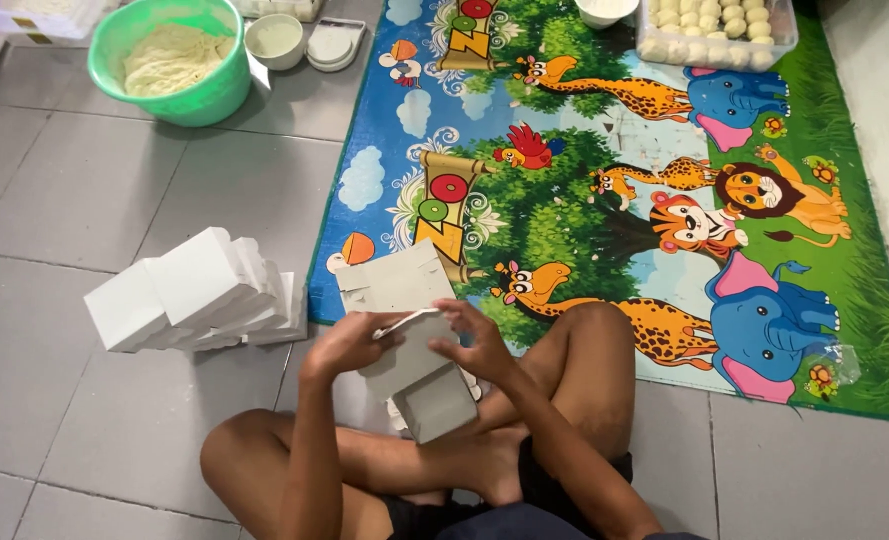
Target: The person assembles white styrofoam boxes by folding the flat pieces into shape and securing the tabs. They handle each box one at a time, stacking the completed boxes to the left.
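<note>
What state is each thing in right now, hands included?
Left hand: gripping the box's flap edge.
Right hand: gripping the box from the other side.
White box: half folded, flap open, held above the lap.
Flat blanks: unfolded, stacked on the mat's edge.
Folded boxes: closed, piled leaning on the floor tiles.
Green basin: uncovered, holding pale dough.
Clear tub: lid off, full of dough balls.
Animal mat: spread flat.
</note>
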